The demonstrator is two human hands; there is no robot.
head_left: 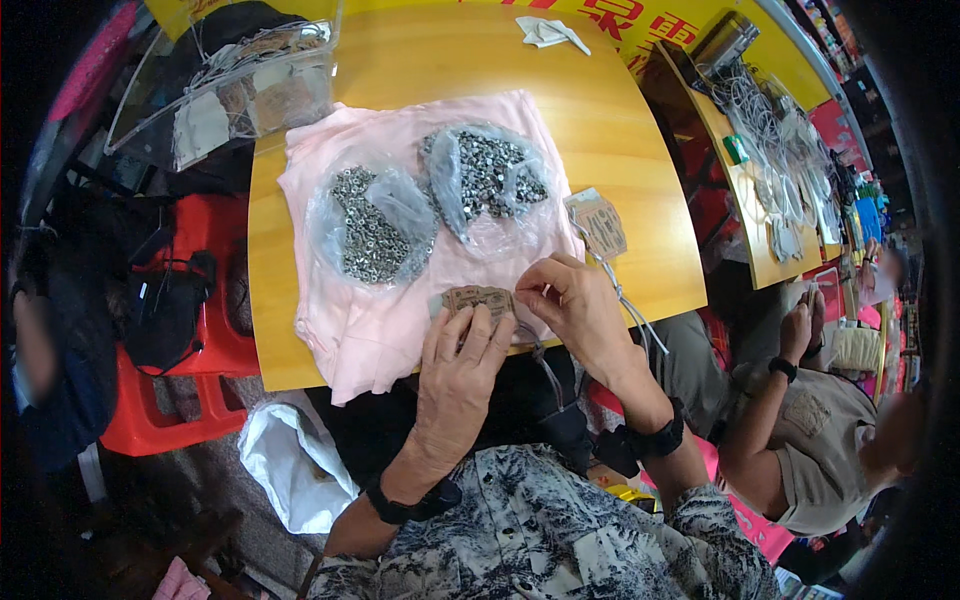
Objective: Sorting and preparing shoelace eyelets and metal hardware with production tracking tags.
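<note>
Left hand (458, 362) pinches a brown paper tag (478, 300) at the desk's (640, 180) 6 o'clock edge. Right hand (575, 300) pinches its string (625, 300); best kept taut while the tag lies flat on the pink garment (350, 330).

Two bags of nuts (372, 232) (487, 180) side by side on garment (360, 340), garment on table (620, 150); card tag (600, 222) right of bags.
</note>
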